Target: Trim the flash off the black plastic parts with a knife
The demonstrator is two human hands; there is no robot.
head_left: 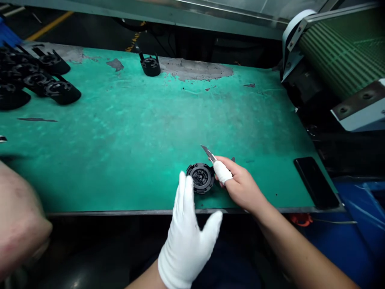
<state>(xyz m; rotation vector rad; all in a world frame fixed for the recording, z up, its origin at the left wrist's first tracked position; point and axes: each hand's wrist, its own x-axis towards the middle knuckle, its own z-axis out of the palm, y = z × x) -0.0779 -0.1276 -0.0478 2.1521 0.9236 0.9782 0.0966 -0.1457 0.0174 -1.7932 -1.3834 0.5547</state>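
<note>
Near the table's front edge is a round black plastic part (201,178) with a ringed, ribbed middle. My left hand (189,233), in a white glove, is beside its left edge with fingers stretched out and the thumb apart; whether the fingertips touch the part I cannot tell. A utility knife (209,153) is gripped in my right hand (237,180), its blade pointing up and to the left. White wrapping covers the right thumb. The right fingers are partly hidden behind the thumb, close to the part's right side.
Several black cup-shaped parts (61,91) stand at the far left, and one black pronged part (150,66) at the back of the green table (135,132). A black phone (315,182) lies at the right. Behind it is a green conveyor (339,48). Another person's arm (21,220) enters at left.
</note>
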